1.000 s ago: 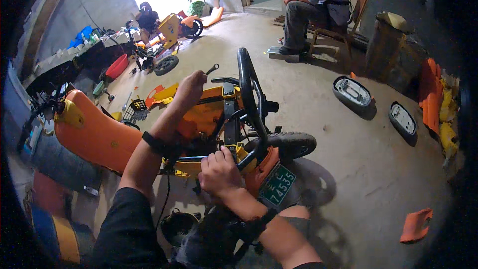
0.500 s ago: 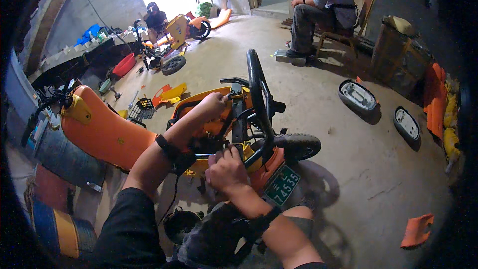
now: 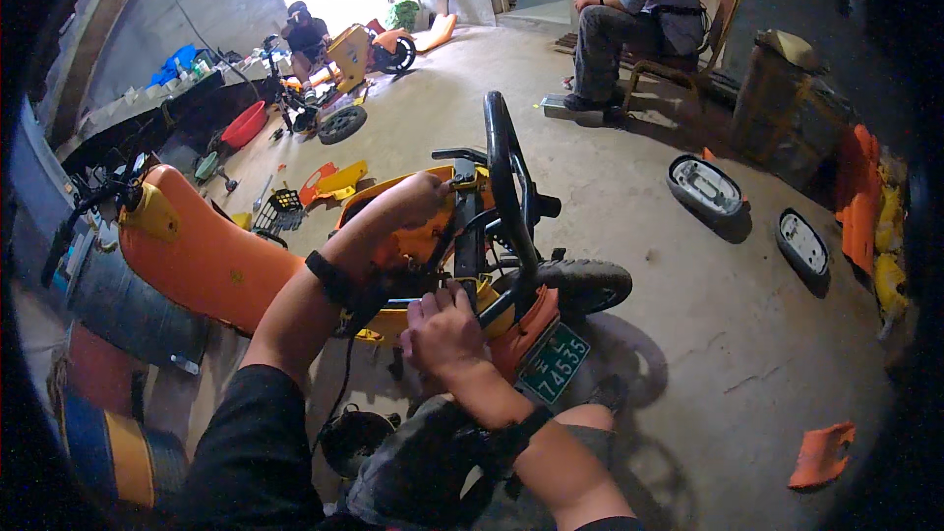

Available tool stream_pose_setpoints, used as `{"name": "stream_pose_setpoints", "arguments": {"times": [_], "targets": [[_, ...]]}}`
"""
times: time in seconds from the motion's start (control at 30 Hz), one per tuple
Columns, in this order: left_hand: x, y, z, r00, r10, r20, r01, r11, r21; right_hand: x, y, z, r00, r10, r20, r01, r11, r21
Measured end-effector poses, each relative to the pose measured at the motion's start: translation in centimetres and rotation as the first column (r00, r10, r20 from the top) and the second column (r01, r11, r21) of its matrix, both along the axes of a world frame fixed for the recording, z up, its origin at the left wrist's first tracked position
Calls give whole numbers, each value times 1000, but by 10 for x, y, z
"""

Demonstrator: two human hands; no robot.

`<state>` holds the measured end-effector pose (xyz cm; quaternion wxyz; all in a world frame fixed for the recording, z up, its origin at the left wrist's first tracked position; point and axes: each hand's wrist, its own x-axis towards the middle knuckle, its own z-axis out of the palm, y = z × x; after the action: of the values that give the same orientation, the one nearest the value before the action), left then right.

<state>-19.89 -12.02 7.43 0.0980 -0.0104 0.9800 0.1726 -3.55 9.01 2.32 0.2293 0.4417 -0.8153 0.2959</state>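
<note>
A partly stripped orange-and-yellow scooter [image 3: 221,251] is in front of me, its black frame bars and rear inner parts exposed. My left hand [image 3: 423,197] reaches across the open body to its far edge, beside a black bracket [image 3: 465,173]. Its fingers are curled, and their tips are hidden. My right hand [image 3: 444,329] is closed at the near yellow edge, its fingers bent downward; what they grip is hidden. A thin silver rod [image 3: 398,303] shows just left of these fingers. A black looped grab bar [image 3: 503,177] rises right of both hands.
The rear wheel [image 3: 590,287] and a green plate [image 3: 554,364] are at the scooter's right end. Two oval seat parts [image 3: 705,187] and an orange panel piece [image 3: 822,454] lie on the floor at right. One person [image 3: 644,20] sits on a chair; another [image 3: 307,34] crouches by a scooter.
My left hand has shifted slightly left and nearer at the far edge. My right hand stays at the near edge with little movement. The seated person's hands have drawn closer together.
</note>
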Motion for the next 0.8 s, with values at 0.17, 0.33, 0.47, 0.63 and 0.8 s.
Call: {"name": "stream_pose_setpoints", "arguments": {"times": [0.17,0.33,0.47,0.63,0.8], "targets": [[-8,28,-3,983,-150,-103,88,888,-452,-3,8,4,1000,-15,12,15,1000,20],[32,80,33,949,169,-264,-259,899,-354,-1,4,-1,1000,-19,11,19,1000,19],[36,92,31,928,76,-365,-235,880,-413,-3,5,2,997,-56,-60,57,998,9],[34,85,27,917,-76,-392,-137,861,-489,-1,12,14,999,-12,-33,13,1000,7],[25,69,15,916,-196,-351,-57,801,-596,-1,9,13,997,-52,-48,52,999,-1]]}}
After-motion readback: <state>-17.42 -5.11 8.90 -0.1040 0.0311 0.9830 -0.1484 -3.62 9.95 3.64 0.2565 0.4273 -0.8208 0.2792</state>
